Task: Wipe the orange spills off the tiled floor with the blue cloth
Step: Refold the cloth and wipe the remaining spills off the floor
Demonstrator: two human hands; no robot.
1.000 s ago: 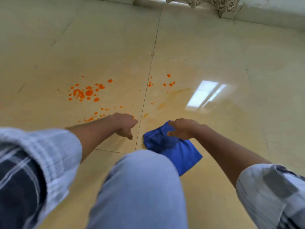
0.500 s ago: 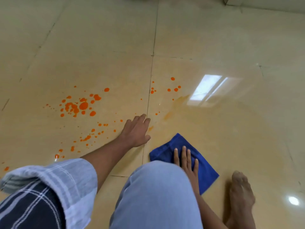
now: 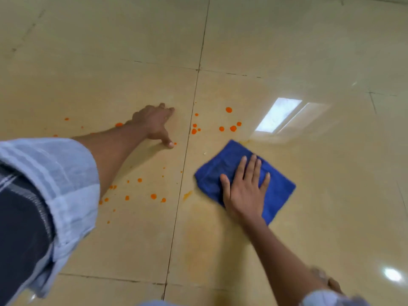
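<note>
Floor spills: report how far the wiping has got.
Done: only a faint orange smear remains on the tile near the right hand, so that patch looks already wiped. In hand: the right hand presses flat on the cloth; the left hand braces on the floor. Left: drops beyond the cloth and drops beside the left arm.

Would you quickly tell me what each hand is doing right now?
Left hand: open, braced on the tiled floor, holding nothing.
Right hand: open, fingers spread, pressed flat on the blue cloth.
</note>
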